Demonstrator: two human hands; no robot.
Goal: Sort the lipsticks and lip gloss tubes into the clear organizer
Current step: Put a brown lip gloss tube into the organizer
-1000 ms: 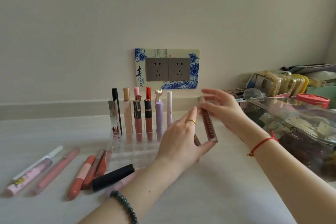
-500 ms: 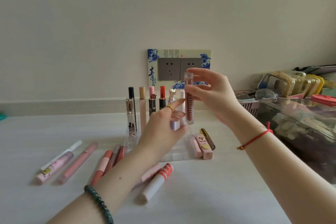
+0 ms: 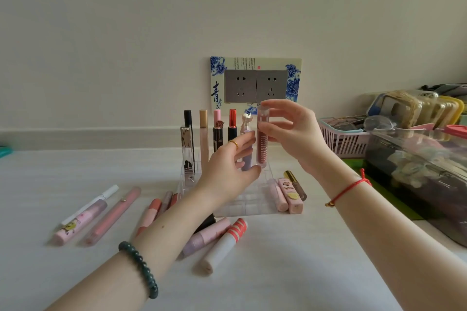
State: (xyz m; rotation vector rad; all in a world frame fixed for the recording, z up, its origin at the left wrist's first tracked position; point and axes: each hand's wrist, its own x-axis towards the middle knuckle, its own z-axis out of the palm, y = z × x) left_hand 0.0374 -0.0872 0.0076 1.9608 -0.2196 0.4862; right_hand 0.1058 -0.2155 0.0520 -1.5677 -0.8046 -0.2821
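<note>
Holding the brown gloss tube (image 3: 262,142) upright, long axis vertical, right hand (image 3: 294,134) pinches its cap end above the clear organizer (image 3: 249,206); left hand (image 3: 228,173) steadies the base with curled fingers, nearer the back-row slot directly below.

tubes (image 3: 199,134) in organizer (image 3: 249,206), basket (image 3: 345,142) right

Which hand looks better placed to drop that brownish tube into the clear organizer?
The right hand: it already pinches the brownish tube upright by its cap above the clear organizer. The left hand only steadies near the tube's base.
</note>
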